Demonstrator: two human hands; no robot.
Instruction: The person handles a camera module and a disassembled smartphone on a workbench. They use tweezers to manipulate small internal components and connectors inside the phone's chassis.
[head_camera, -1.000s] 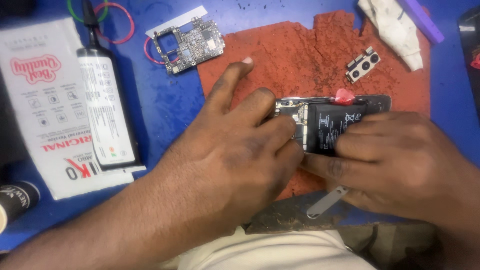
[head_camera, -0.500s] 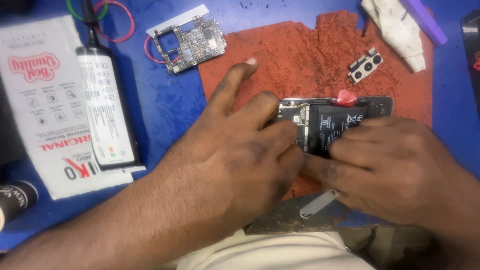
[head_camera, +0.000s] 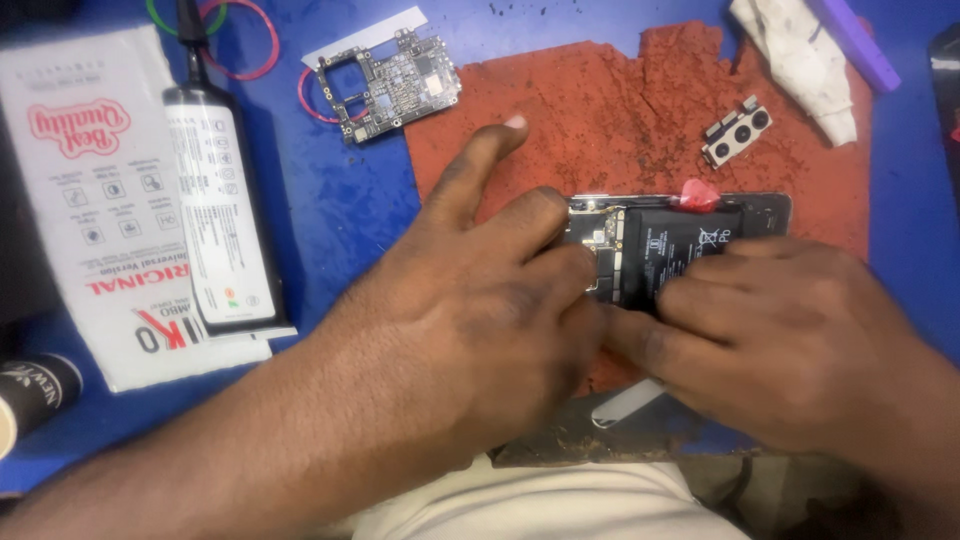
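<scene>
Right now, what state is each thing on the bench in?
Phone: back cover off, battery showing, lying flat on the red mat.
Left hand: resting on the phone's left end.
Right hand: fingers pressing on the battery.
Circuit board: out of the phone, on the blue table.
Camera module: loose on the mat.
Glue tube: lying flat on the white packet.

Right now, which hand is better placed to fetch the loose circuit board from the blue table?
Probably the left. The left hand lies on the opened phone with its forefinger already stretched toward the circuit board up and to its left. The right hand presses on the phone's battery, farther away.
</scene>
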